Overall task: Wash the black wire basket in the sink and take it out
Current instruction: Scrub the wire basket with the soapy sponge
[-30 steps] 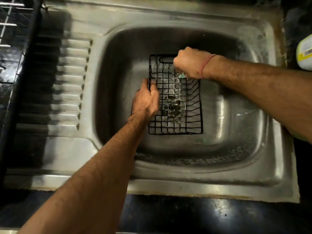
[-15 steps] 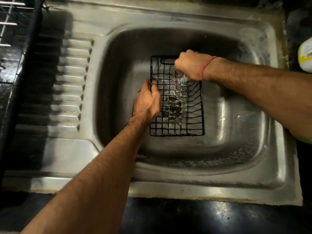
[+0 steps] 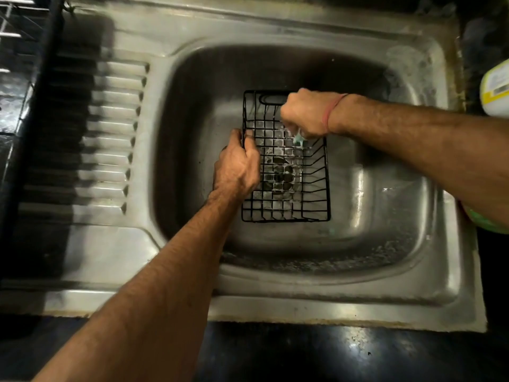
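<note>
I count one black wire basket (image 3: 286, 161), sitting upright on the floor of the single steel sink (image 3: 385, 188), over the drain and slightly left of the basin's middle. My left hand (image 3: 237, 169) reaches in from the near side – its grip is clenched round the basket's left rim, thumb outside the wire and fingers inside. My right hand (image 3: 303, 114) comes in from the right, fist curled over the far right corner, grasping one small pale-green scrubber (image 3: 298, 139) that pokes out below the knuckles and touches the wires. A red thread (image 3: 333, 111) circles that wrist. Foam clings to the basket's floor and to the sink's near wall.

There is open basin on every side of the basket, widest to the right and toward me. The ribbed drainboard (image 3: 110, 133) lies left of the basin, with a black rack (image 3: 27, 106) at its far left edge. One white and yellow bottle (image 3: 495, 86) stands at the right edge – on the dark desk (image 3: 303, 354).
</note>
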